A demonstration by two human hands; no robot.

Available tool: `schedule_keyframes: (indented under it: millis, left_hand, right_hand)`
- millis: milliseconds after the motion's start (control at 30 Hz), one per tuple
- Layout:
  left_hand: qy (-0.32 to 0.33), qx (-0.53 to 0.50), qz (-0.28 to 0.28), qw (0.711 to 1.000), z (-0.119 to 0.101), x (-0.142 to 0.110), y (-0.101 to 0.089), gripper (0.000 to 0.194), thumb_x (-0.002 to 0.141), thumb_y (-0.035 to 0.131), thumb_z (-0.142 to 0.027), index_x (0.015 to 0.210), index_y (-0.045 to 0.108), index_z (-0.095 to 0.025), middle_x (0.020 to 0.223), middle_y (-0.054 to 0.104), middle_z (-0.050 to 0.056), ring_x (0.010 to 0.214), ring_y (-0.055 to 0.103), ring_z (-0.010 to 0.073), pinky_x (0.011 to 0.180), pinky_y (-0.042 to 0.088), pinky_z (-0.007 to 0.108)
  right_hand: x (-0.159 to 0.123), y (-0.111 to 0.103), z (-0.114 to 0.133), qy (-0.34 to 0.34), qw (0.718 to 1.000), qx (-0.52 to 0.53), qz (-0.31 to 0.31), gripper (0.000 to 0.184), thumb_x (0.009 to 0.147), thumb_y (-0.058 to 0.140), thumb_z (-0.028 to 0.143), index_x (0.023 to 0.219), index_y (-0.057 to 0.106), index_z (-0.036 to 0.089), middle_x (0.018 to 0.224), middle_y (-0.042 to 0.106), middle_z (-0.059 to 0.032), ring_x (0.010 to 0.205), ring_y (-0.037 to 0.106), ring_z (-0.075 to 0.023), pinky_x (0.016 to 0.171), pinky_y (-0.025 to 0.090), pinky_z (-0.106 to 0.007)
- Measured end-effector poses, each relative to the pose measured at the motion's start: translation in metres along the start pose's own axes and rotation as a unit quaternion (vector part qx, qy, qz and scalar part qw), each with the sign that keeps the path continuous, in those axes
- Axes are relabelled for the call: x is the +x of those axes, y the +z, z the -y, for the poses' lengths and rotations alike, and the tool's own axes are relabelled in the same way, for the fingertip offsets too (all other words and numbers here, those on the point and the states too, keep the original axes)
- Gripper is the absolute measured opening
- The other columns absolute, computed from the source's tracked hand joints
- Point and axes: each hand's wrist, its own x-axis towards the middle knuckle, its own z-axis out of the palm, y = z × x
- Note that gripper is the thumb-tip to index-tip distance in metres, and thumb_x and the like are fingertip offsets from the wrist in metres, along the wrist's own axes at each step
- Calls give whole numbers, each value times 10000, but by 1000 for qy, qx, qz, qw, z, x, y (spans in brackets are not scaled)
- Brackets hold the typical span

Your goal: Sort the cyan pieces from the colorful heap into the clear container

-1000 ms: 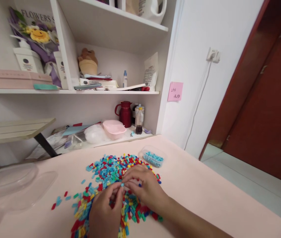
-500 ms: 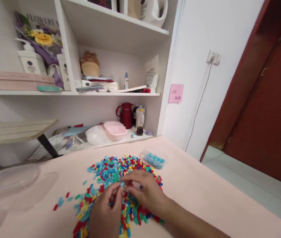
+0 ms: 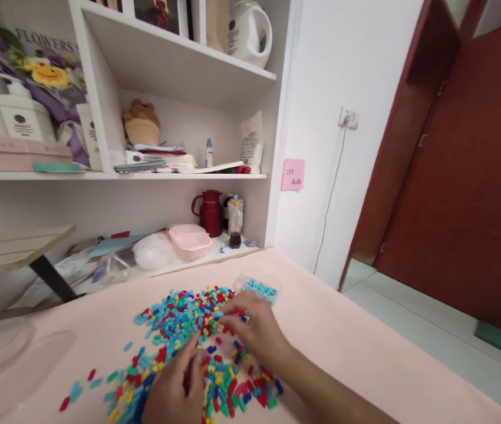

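A heap of small coloured beads (image 3: pixel 180 330) in blue, red, yellow and green lies spread on the pink tabletop (image 3: pixel 356 353). My right hand (image 3: pixel 254 330) rests over the far right side of the heap, its fingertips pinched together on a light blue bead. My left hand (image 3: pixel 175 388) sits at the near edge of the heap, fingers curled, fingertips down among the beads; what they hold is hidden. A small clear container (image 3: pixel 257 284) with light blue beads inside stands just beyond my right hand.
Clear plastic lids (image 3: pixel 7 359) lie at the left of the table. White shelves (image 3: pixel 144 175) behind hold a red jug (image 3: pixel 210 212), a pink tub (image 3: pixel 188 240), bottles and boxes. A red door (image 3: pixel 467 176) stands at the right.
The view has shifted, so everything sits further left. My right hand has moved away from my left, toward the far side of the heap near the clear container.
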Motion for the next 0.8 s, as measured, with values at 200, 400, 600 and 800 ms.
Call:
schedule_keyframes:
  millis: [200, 400, 600, 800]
  left_hand:
    - [-69, -11, -142, 987, -25, 0, -9, 291, 845, 487, -418, 972, 723, -303, 827, 770, -21, 798, 724, 212, 807, 558, 333]
    - [-54, -40, -150, 986, -34, -1, -15, 243, 798, 538, -417, 920, 713, -301, 821, 761, -28, 791, 711, 205, 811, 536, 314]
    - [-90, -67, -192, 975, -50, -4, -20, 263, 831, 516, -408, 950, 702, -265, 855, 753, -2, 778, 704, 188, 811, 520, 302]
    - [-98, -63, -179, 977, -50, -3, -22, 258, 836, 516, -390, 929, 717, -259, 848, 756, 15, 851, 703, 213, 850, 513, 329]
  right_hand:
    - [28, -53, -35, 53, 978, -77, -184, 99, 823, 653, 312, 807, 684, 219, 968, 703, -73, 986, 588, -257, 908, 418, -412]
    - [24, -59, -66, 134, 951, -240, -142, 178, 858, 565, 273, 918, 731, 247, 1120, 652, -82, 1079, 544, -290, 936, 378, -489]
    - [22, -51, -61, 97, 960, -213, -155, 263, 868, 508, 222, 1043, 705, 227, 1160, 631, -98, 1089, 550, -280, 953, 394, -480]
    - [10, -14, -35, 38, 995, -21, 91, 187, 856, 548, 200, 896, 729, 224, 877, 724, -25, 792, 646, -172, 759, 493, -292]
